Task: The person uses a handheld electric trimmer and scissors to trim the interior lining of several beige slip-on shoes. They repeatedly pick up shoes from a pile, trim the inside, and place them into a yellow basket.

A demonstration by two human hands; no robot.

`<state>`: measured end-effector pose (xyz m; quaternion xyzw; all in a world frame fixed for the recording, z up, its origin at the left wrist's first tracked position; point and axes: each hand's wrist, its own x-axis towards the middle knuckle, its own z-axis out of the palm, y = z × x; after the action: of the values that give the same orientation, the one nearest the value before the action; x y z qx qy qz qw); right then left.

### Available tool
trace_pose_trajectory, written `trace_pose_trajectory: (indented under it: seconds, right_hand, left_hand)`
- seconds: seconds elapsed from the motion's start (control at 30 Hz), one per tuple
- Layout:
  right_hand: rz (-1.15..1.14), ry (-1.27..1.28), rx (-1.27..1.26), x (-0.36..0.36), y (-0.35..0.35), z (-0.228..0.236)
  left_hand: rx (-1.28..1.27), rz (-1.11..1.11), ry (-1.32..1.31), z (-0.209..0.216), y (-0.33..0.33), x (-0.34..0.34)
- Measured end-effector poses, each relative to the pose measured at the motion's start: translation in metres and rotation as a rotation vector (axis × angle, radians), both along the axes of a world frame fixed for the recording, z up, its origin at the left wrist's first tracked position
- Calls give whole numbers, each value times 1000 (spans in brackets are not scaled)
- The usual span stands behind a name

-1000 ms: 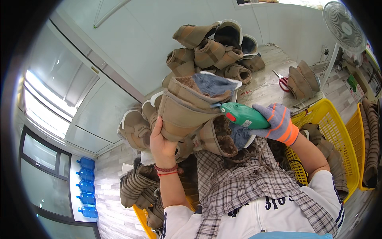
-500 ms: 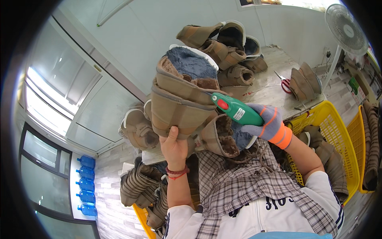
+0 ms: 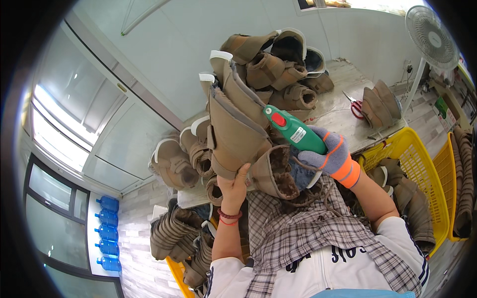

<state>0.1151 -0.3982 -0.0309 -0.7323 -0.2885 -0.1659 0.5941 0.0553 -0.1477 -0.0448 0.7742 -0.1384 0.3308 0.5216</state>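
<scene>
My bare left hand (image 3: 232,191) grips a brown shoe upper (image 3: 233,124) from below, its thumb across the outside. Two layered collars with dark fleecy lining show on it, and white stiff edges stick up at its far end. In a grey and orange work glove, my right hand (image 3: 330,154) is closed around a green handheld power tool (image 3: 295,131) with a red switch. The tool's narrow tip meets the upper's edge; its exact contact is too small to tell. Just below the tool sits another fleece-lined upper (image 3: 272,173).
More uppers (image 3: 293,69) are piled at the back of the worktable (image 3: 343,82). Red-handled scissors (image 3: 356,106) lie beside a stacked pair of uppers (image 3: 381,104). A yellow basket (image 3: 422,169) holding uppers stands at right, a fan (image 3: 431,37) behind it. Stacked uppers (image 3: 174,231) are at lower left.
My left hand has turned the upper and shifted slightly right, so its side now faces me and the blue-grey lining is hidden. The tool stays at its edge, tilted a little steeper.
</scene>
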Motion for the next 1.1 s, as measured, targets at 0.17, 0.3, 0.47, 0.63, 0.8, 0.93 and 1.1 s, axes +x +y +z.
trace_pose_trajectory:
  seconds: [0.17,0.3,0.47,0.63,0.8,0.93,1.1]
  right_hand:
    - [1,161,75,-7,0,3]
    - [5,238,128,-12,-6,6]
    - [66,405,302,-16,-9,5]
    - [110,509,362,-19,-13,7]
    - [120,523,368,-19,-14,9]
    - [114,517,397,-15,-14,8]
    - [13,464,398,-6,-19,4]
  left_hand:
    - [485,118,-205,-12,7,12]
    - [767,210,-249,-22,11,12]
    - [827,143,-143,-30,7,7]
    - [937,153,-250,-24,1,8]
    - [874,81,-131,-38,10,4]
    - [879,71,-144,-45,11,-2]
    - [823,210,-282,-34,19,-12]
